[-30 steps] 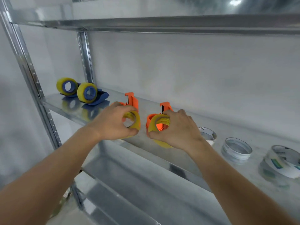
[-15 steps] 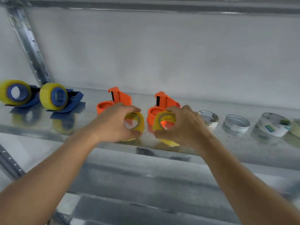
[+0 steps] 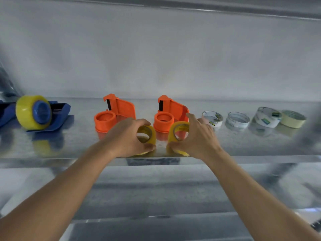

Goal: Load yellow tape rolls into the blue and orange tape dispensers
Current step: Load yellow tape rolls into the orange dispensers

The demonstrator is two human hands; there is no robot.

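Two orange tape dispensers stand on the metal shelf (image 3: 52,160), the left one (image 3: 113,115) and the right one (image 3: 171,113), each with a bare round hub. My left hand (image 3: 126,138) grips a yellow tape roll (image 3: 147,136) upright on the shelf in front of the left dispenser. My right hand (image 3: 196,138) holds a second yellow tape roll (image 3: 178,134) upright before the right dispenser, its fingers spread over the roll. At the far left a blue dispenser (image 3: 57,115) carries a yellow roll (image 3: 28,112) on its hub. Another blue dispenser (image 3: 5,112) is cut by the frame edge.
To the right of the orange dispensers several other rolls lie flat in a row: a white printed one (image 3: 212,118), a clear one (image 3: 237,120), another clear one (image 3: 267,116) and a cream one (image 3: 292,119). A lower shelf (image 3: 156,193) lies beneath. A wall closes the back.
The view has swung to face the shelf squarely. Both hands have lowered the yellow rolls towards the shelf's front edge, away from the orange hubs. My right fingers have spread.
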